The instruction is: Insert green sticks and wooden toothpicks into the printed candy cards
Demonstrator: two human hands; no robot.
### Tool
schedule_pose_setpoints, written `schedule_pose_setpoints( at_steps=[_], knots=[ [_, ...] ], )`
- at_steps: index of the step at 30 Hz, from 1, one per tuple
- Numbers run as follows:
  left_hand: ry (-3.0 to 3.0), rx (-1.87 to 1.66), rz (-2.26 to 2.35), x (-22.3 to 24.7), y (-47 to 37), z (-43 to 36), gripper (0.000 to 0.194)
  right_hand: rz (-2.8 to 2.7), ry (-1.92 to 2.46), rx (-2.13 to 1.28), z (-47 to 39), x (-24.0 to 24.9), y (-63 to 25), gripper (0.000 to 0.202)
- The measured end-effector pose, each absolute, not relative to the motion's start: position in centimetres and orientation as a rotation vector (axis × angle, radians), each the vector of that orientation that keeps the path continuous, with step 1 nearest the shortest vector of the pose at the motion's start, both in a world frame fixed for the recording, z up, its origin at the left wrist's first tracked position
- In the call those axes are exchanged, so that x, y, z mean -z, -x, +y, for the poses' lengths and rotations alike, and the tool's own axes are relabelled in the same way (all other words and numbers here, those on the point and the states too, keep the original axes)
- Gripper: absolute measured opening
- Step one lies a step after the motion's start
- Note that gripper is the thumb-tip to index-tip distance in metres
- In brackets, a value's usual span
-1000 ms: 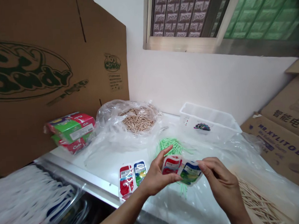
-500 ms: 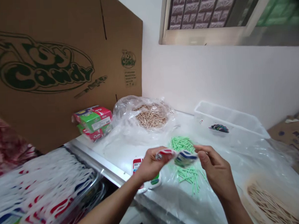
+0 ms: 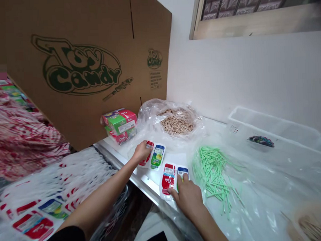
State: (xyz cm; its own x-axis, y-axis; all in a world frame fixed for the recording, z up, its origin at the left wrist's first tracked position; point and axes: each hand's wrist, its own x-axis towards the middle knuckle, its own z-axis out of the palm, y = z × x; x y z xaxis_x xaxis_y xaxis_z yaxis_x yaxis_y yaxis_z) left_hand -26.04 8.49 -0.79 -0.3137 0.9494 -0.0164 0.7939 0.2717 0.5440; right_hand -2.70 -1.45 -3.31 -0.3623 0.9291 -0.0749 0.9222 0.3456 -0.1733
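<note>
Two white-edged twin candy packs lie on the table. Each pairs a red Cola half with a blue-and-green half. My left hand is at the farther pack, its fingers closed over the red half. Nearer me, my right hand grips the other pack. Its fingertips lie over the blue half and its thumb is at the lower edge of the red half. Right of this hand, a pile of light green sticks is spread on clear plastic.
Cola boxes and a bag of brown sticks stand behind. A large carton rises at the left, a clear bin at the right. More packs fill a container at lower left. Tan sticks lie at lower right.
The pack held up between both hands is now down on the table by my left hand. My right hand has moved left and down onto the other pack. The view has shifted left.
</note>
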Motion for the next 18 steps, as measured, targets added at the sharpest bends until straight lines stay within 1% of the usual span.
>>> schedule_pose_setpoints(
  at_steps=[3,5,7,9,12,13,16,18],
  knots=[
    [-1.604,-0.535,2.282,1.1,25.5,8.2,0.035,-2.504,1.858,-0.244,-2.0,3.4,2.2,0.05],
    [-1.662,-0.53,2.325,0.7,24.4,7.5,0.044,-2.485,1.873,-0.235,-2.3,3.5,1.8,0.049],
    [-1.789,-0.564,2.367,0.3,22.9,6.4,0.048,-2.473,1.869,-0.23,-2.4,3.6,1.7,0.048],
    [-1.98,-0.522,2.343,0.3,21.1,5.5,0.046,-2.464,1.855,-0.227,-2.5,3.8,1.6,0.048],
    [-2.04,-0.207,2.11,1.2,18.7,4.8,0.043,-2.448,1.853,-0.216,-2.6,4.1,1.6,0.048],
    [-2.039,-0.148,2.059,1.6,18.1,4.8,0.04,-2.441,1.852,-0.218,-2.6,4.2,1.5,0.047],
    [-2.09,-0.092,1.988,2.2,17.1,5.0,0.025,-2.414,1.806,-0.263,-2.7,4.2,1.0,0.045],
    [-2.167,-0.077,1.956,1.8,16.6,4.8,0.022,-2.385,1.743,-0.33,-2.6,4.2,0.5,0.043]
  ],
)
